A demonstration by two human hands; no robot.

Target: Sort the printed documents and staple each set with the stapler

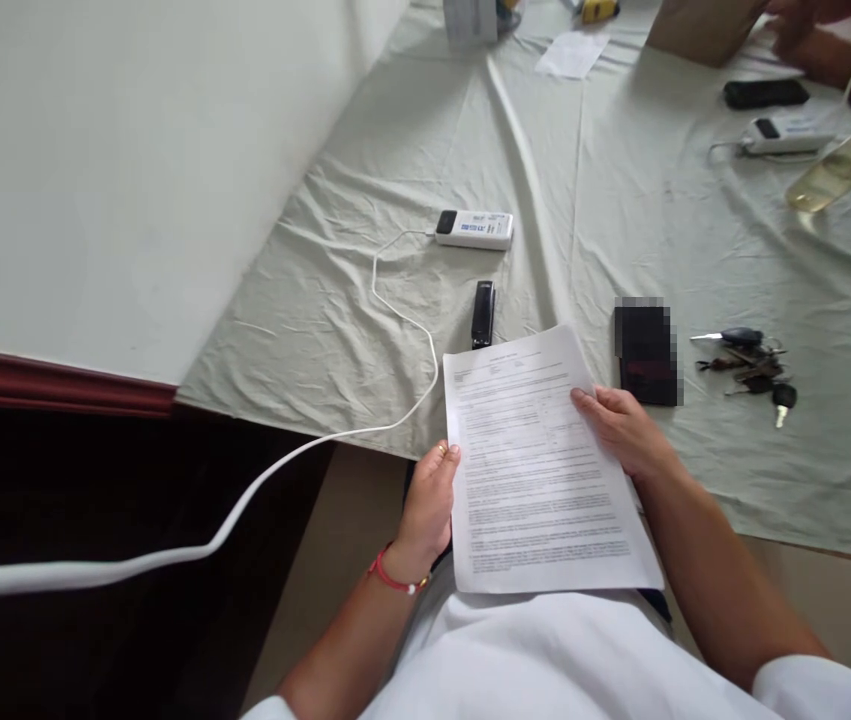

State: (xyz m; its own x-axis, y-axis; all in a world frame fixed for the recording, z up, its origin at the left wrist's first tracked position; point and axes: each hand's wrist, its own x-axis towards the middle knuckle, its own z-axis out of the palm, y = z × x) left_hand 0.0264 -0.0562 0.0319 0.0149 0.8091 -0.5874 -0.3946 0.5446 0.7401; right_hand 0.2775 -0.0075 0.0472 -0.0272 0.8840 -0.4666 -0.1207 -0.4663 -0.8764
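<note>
Left hand (427,503) and right hand (633,432) pinch the paper (541,480), seemingly steadying it; moving it likely needs even grips.

Left grip (427,500), right grip (633,432) (pinched)

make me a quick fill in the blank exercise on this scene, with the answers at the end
1. The left hand holds the printed paper along its ____ edge, while the right hand holds the opposite edge.
2. The bracelet is mainly ____ in colour.
3. The keys lie to the ____ of the pixelated black item.
4. The cable running off the near side of the table is ____.

Missing words: left; red; right; white
</note>
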